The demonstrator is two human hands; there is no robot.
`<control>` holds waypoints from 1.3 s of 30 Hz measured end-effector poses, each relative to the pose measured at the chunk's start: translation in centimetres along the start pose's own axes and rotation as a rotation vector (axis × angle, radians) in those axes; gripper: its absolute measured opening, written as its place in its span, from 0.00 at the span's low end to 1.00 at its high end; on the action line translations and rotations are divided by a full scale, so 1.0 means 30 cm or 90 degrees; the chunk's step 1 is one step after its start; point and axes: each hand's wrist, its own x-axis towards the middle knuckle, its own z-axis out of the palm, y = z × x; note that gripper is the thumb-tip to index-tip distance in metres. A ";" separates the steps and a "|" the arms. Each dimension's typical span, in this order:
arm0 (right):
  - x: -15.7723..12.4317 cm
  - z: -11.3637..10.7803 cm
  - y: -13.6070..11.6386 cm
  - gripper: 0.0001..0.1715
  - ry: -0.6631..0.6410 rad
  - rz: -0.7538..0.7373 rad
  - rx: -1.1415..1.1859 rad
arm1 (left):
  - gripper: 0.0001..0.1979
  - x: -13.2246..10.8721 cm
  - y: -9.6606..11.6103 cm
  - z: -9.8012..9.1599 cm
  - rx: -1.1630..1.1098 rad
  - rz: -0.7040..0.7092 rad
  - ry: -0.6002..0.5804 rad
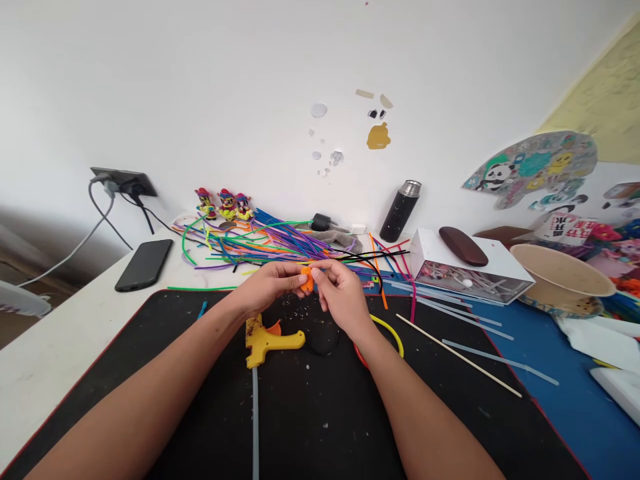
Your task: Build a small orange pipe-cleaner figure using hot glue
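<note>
A small, bunched orange pipe cleaner piece [307, 280] is held up over the far part of the black mat [300, 427]. Fingers and thumb of my left hand [273, 285] pinch it from the left. From the other side, my right hand [343, 290] closes on it with thumb and forefinger; its lower fingers are curled. Part of the piece is hidden by the fingertips. Below my left hand lies a yellow hot glue gun [265, 343] with a clear glue stick [255, 420] in its rear. Loops of yellow tubing [393, 330] show beside my right wrist.
Behind my hands spreads a heap of coloured pipe cleaners [300, 240]. Small figures [227, 204], a black thermos [400, 212] and a phone [145, 265] stand or lie around it. At right are a white box [425, 250], a wooden stick [460, 357], spare glue sticks [470, 313] and a bowl [560, 267].
</note>
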 end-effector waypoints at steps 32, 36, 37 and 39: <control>0.012 -0.001 0.033 0.19 -0.019 0.055 0.033 | 0.21 0.009 -0.016 0.002 -0.067 0.023 0.062; 0.014 -0.001 0.033 0.19 -0.018 0.058 0.034 | 0.22 0.010 -0.017 0.001 -0.065 0.020 0.071; 0.015 -0.001 0.033 0.19 -0.017 0.060 0.034 | 0.22 0.011 -0.016 0.001 -0.064 0.021 0.072; 0.015 -0.002 0.030 0.19 -0.014 0.066 0.041 | 0.21 0.011 -0.012 0.000 -0.062 0.028 0.072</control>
